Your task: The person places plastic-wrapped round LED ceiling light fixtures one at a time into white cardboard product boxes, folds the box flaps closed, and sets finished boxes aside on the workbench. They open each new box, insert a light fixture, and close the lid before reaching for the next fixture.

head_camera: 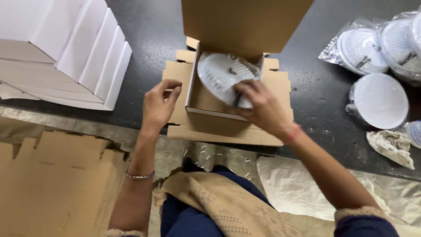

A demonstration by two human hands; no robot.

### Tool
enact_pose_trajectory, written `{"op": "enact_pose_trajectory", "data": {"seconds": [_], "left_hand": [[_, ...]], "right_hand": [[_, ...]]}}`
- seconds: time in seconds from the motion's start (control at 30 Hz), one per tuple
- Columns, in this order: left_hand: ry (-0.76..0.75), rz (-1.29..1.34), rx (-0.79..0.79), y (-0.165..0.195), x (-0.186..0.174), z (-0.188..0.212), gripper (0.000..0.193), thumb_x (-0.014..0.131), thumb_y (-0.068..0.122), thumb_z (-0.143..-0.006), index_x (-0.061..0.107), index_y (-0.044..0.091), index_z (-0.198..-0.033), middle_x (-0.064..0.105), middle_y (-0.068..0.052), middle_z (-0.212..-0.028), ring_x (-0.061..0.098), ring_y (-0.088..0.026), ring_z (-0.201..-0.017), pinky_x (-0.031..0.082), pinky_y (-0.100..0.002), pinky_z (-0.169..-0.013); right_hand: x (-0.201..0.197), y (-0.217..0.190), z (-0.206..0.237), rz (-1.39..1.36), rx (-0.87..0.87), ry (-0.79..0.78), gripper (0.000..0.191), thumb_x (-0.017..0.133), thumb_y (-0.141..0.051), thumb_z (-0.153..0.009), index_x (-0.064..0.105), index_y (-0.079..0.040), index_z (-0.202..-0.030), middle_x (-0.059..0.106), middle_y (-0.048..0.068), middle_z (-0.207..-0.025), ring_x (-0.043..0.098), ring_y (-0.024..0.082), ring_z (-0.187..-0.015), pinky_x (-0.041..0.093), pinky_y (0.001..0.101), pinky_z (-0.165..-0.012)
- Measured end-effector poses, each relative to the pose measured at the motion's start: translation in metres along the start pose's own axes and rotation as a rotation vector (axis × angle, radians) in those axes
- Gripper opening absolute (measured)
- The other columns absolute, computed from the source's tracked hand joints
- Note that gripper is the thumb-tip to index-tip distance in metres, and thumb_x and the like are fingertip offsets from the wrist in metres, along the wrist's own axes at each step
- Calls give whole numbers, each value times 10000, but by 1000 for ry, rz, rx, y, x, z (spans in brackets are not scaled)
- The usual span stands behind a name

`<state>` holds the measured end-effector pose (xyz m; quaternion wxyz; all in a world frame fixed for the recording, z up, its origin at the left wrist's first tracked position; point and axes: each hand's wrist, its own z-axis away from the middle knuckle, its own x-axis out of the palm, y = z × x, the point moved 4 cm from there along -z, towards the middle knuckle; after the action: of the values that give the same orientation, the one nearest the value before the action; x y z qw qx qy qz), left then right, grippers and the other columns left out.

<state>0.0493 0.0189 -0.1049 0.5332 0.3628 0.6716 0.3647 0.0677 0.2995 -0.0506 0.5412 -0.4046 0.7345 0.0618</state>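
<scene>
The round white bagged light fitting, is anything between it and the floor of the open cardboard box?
Nothing visible: the round white bagged light fitting, held by the right hand, tilts over the open cardboard box's bare floor.
</scene>
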Motion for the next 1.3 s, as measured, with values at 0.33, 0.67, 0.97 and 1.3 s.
{"op": "enact_pose_trajectory", "data": {"seconds": [0.33, 0.67, 0.97, 1.3], "left_hand": [[15, -27, 34, -33, -32, -46, 353, 761, 240, -925, 688, 60, -1220, 776, -86, -1125, 766, -198, -988, 602, -343, -858], [-22, -240, 211, 76, 5, -225, 432, 870, 273, -936, 720, 116, -1310, 765, -138, -1008, 738, -276, -956, 610, -355, -817], [257, -19, 526, 69, 42, -188, 384, 798, 150, -878, 600, 62, -1195, 683, -107, -1150, 716, -183, -714, 579, -378, -643], [-810, 188, 219, -59, 23, -116, 356, 607, 166, -950, 794, 139, -1251, 476, -102, -1696, 467, -323, -1525, 397, -459, -1168]], "right_hand": [[52, 67, -5, -30, 116, 27, 399, 731, -50, -899, 644, -69, -1288, 693, 130, -1226, 697, 299, -1078, 567, 391, -903], [-54, 193, -78, -270, 345, 525, 258, 858, -90, -1017, 662, 31, -1132, 750, 73, -974, 751, 166, -884, 640, 315, -759], [-28, 135, -77, -159, 476, 428, 347, 744, 3, -938, 621, 12, -1262, 747, 119, -914, 763, 161, -783, 643, 290, -682], [-3, 105, 28, -578, 585, -145, 368, 615, -166, -990, 681, -92, -1344, 671, 157, -1380, 566, 297, -1323, 492, 459, -1075]]}}
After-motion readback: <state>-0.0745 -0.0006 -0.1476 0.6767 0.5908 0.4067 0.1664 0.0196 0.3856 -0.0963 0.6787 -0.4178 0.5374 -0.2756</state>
